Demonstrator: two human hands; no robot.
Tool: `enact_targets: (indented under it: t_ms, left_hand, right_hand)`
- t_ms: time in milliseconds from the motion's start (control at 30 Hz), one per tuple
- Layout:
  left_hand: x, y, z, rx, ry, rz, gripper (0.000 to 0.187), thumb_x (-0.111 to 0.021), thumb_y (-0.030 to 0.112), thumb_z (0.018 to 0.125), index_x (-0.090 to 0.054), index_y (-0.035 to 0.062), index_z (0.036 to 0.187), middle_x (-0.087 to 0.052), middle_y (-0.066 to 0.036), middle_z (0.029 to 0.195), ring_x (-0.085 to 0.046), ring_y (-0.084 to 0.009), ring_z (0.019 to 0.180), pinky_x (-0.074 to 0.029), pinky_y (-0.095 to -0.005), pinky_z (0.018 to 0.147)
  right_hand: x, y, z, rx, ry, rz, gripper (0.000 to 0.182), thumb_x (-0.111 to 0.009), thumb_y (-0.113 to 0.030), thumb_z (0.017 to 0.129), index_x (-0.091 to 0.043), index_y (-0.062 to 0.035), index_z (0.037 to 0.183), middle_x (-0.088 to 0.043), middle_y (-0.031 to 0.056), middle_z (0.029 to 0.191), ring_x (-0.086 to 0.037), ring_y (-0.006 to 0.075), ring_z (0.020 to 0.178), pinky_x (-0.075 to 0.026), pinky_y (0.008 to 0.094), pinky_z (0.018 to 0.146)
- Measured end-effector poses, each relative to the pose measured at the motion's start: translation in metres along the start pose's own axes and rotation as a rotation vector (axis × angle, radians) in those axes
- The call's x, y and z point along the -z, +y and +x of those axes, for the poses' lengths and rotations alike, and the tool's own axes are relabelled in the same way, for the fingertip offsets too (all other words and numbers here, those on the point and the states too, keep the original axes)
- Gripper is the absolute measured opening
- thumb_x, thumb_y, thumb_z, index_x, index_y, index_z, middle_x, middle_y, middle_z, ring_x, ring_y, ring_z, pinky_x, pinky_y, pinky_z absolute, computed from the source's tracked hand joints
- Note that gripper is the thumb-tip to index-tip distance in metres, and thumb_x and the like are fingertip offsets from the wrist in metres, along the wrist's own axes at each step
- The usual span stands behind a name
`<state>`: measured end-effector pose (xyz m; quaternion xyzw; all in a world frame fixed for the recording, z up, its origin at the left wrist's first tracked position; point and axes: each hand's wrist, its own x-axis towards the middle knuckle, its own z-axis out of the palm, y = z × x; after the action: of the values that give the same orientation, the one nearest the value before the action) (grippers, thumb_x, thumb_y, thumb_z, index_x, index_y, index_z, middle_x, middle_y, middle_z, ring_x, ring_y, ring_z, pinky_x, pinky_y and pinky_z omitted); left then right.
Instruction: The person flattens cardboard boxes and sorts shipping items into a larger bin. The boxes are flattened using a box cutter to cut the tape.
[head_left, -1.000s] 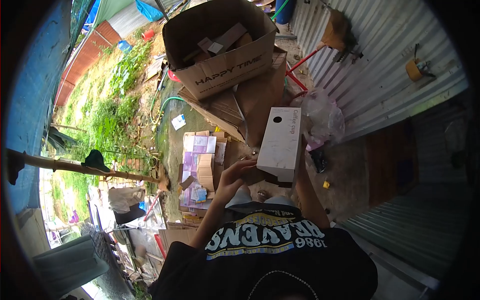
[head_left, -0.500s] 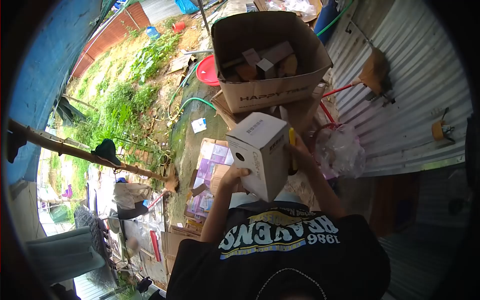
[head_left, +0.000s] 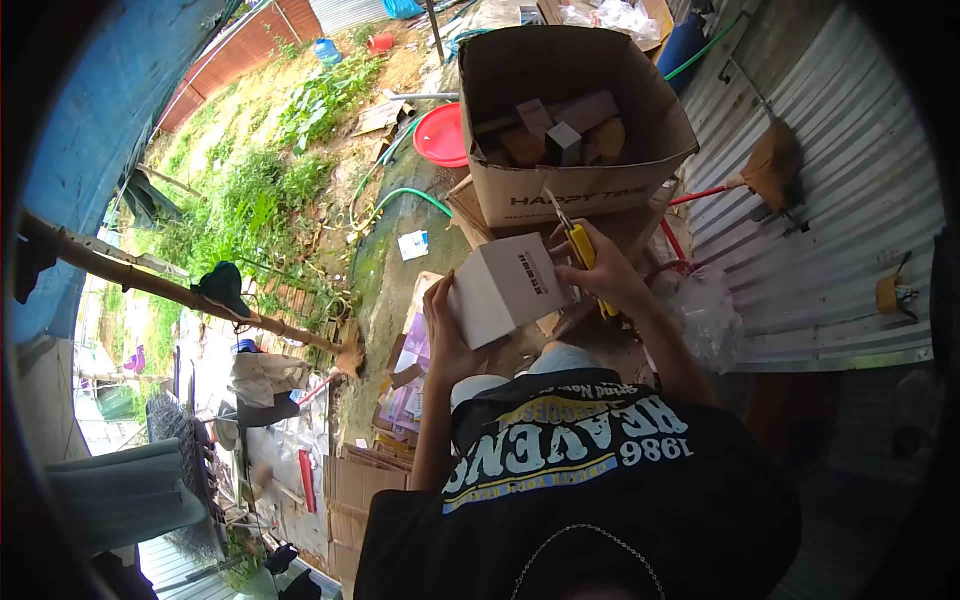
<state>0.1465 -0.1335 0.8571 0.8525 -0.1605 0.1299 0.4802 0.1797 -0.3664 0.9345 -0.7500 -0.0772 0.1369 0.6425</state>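
Big carton (head_left: 570, 200) holds what look like cardboard scraps (head_left: 555, 135).

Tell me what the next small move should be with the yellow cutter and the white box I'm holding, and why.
Probably bring the blade down onto the top edge of the white box and start a cut. The right hand holds the yellow cutter with its blade out, just above the box, while the left hand steadies it from below. Keep the left fingers out of the blade's path.
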Motion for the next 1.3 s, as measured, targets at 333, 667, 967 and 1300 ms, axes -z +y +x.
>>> enact_targets:
  t_ms: [333,667,967,1300]
  left_hand:
    - [0.053,-0.039,0.019,0.276,-0.445,-0.746,0.091,-0.072,0.014,0.043,-0.030,0.0007,0.122,-0.044,-0.016,0.114,-0.047,-0.0261,0.103,-0.039,-0.0341,0.085]
    - [0.040,-0.083,0.022,0.946,-0.923,-0.953,0.076,-0.070,0.020,0.052,-0.037,-0.0051,0.116,-0.053,-0.017,0.102,-0.056,-0.0255,0.089,-0.047,-0.0326,0.074]
    - [-0.018,-0.137,-0.006,1.009,-0.999,-1.288,0.085,-0.073,0.027,0.055,-0.030,-0.0033,0.123,-0.049,-0.015,0.110,-0.050,-0.0230,0.098,-0.040,-0.0308,0.084]
    - [-0.019,-0.118,0.006,0.672,-1.256,-1.084,0.075,-0.073,0.028,0.056,-0.040,-0.0079,0.113,-0.054,-0.016,0.102,-0.054,-0.0193,0.091,-0.044,-0.0277,0.079]
  right_hand:
    - [-0.010,0.009,0.036,0.228,-0.198,-0.506,0.056,-0.072,-0.013,0.061,-0.041,-0.0094,0.108,-0.048,0.0090,0.114,-0.051,0.0198,0.099,-0.040,0.0312,0.085]
    - [-0.012,0.033,0.040,0.408,-0.339,-0.375,0.063,-0.069,-0.029,0.063,-0.041,-0.0136,0.117,-0.054,0.0156,0.102,-0.056,0.0283,0.090,-0.043,0.0323,0.077]
    - [-0.005,0.032,0.027,0.048,-0.591,-0.530,0.078,-0.073,-0.022,0.056,-0.030,-0.0150,0.121,-0.056,0.0134,0.091,-0.059,0.0266,0.079,-0.044,0.0314,0.072]
    - [0.031,0.074,0.027,0.073,-0.326,0.228,0.052,-0.067,-0.016,0.056,-0.044,-0.0060,0.102,-0.052,0.0047,0.081,-0.051,0.0115,0.066,-0.041,0.0250,0.058]
